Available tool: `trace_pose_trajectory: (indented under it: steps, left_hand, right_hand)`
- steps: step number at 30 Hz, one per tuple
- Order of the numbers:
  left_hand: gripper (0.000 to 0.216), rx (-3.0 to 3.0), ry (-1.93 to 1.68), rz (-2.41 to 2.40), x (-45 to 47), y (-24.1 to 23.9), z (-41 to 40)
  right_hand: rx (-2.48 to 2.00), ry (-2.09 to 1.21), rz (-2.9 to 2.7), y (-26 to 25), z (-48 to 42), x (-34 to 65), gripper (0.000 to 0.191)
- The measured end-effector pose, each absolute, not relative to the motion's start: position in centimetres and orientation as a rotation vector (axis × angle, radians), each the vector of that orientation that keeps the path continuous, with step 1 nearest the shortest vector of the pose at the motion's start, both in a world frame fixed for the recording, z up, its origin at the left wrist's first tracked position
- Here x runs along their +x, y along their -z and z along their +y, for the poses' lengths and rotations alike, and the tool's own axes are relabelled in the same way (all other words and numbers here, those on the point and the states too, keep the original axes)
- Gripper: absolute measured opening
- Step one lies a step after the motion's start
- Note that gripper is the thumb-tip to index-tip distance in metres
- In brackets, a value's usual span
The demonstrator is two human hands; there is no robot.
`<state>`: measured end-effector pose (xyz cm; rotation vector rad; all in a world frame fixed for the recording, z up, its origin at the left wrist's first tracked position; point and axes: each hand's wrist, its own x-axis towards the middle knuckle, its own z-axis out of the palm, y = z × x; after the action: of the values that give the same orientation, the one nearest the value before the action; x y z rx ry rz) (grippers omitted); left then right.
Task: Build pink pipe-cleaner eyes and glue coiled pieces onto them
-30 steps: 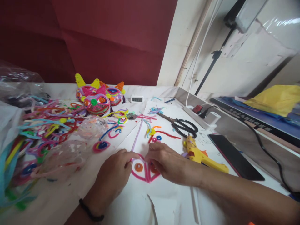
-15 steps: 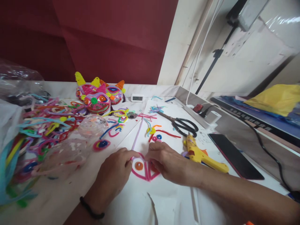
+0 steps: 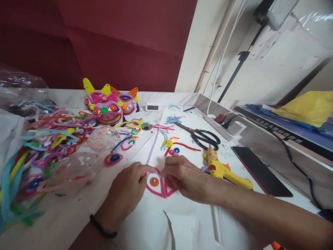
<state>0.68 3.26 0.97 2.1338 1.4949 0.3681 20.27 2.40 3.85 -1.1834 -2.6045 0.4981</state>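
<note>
Pink pipe-cleaner outlines (image 3: 163,189) lie on white paper between my hands, with an orange coiled eye (image 3: 154,182) inside the left one. My left hand (image 3: 127,194) pinches the upper left edge, its thumb and forefinger closed near the end of a lavender pipe cleaner (image 3: 153,146). Over the right outline, my right hand (image 3: 184,178) has its fingers pressed together at the top edge and covers most of that side. A red pipe cleaner (image 3: 187,146) and a small blue coil (image 3: 177,150) rest just beyond my right knuckles.
Black-handled scissors (image 3: 200,135), a yellow glue gun (image 3: 226,170) and a phone (image 3: 261,170) lie to the right. Loose pipe cleaners (image 3: 54,135) pile at the left. Decorated animal heads (image 3: 109,111) and a small digital clock (image 3: 152,107) stand behind, a power strip (image 3: 221,128) at the back right.
Both hands keep the same grip on the pink outlines. The whole view has shifted very slightly; nothing has been picked up or let go.
</note>
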Motion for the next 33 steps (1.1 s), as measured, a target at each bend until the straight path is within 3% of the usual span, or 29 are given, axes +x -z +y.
trace_pose_trajectory:
  steps: [33]
  left_hand:
    - [0.039,2.127,-0.394,1.492,0.64,-0.91,3.28]
  right_hand:
    - [-1.225,-0.562,-2.577,-4.02,2.51,19.88,0.027]
